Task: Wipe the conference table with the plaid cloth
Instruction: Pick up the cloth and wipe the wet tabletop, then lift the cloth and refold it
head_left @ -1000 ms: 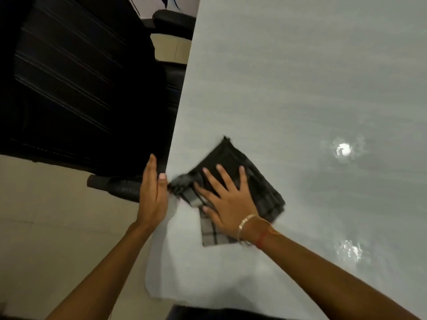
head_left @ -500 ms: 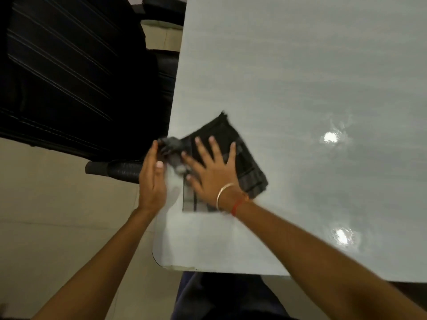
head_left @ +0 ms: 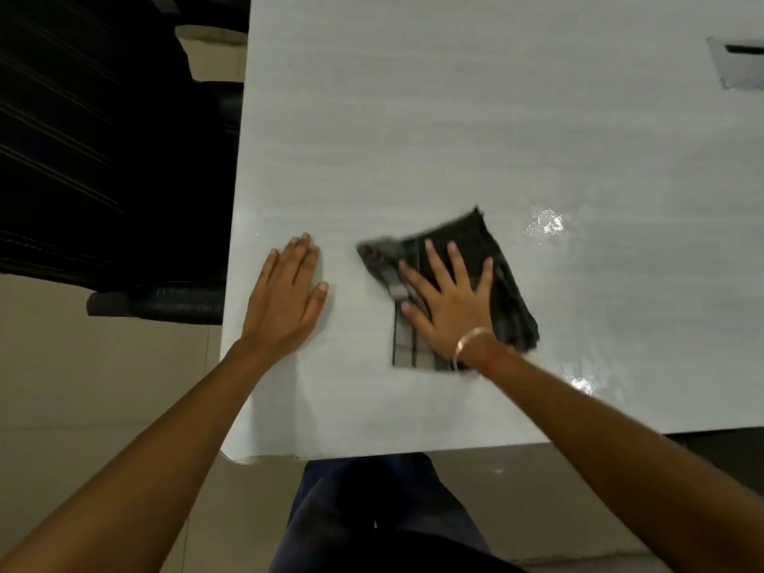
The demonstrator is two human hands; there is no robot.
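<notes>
The right grip (head_left: 450, 308) lies flat, fingers spread and straight, pressing down on the plaid cloth (head_left: 510, 299), which sits folded on the pale surface (head_left: 413, 117). Left of the cloth and apart from it, the left grip (head_left: 285, 299) rests palm-down on the surface, fingers straight, holding nothing. Farther left of the cloth, past the surface's edge, stands a black chair (head_left: 82, 138). A glare spot (head_left: 545, 223) shines just right of the cloth's far corner.
</notes>
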